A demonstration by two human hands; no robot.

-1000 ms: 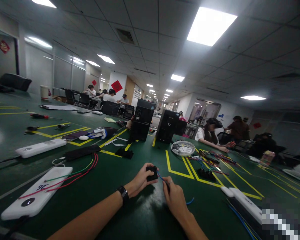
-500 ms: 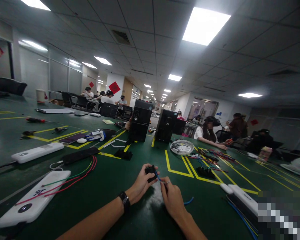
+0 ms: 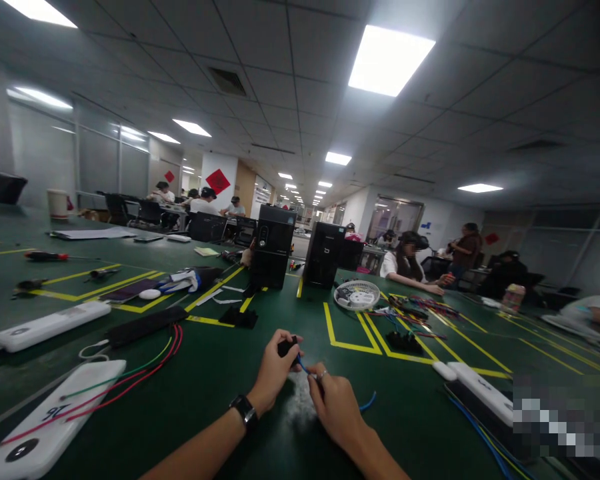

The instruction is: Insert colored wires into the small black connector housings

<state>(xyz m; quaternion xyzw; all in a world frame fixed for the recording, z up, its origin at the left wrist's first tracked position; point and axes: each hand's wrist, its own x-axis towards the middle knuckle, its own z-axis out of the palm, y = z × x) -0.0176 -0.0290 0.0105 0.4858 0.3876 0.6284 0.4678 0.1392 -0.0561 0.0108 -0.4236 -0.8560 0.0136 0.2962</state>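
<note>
Seemingly mid-wiring, left of and nearer than the round white basket (image 3: 356, 308), the left hand (image 3: 273, 370) gripped a small black block (image 3: 286, 347) while the right hand (image 3: 336, 403) pinched the blue wire (image 3: 303, 364) leading to it, the next move likely calling for steady guidance.

Single head-worn view, facing forward and down over green table (image 3: 210, 363); left hand (image 3: 273, 368), right hand (image 3: 334, 401) close.
</note>
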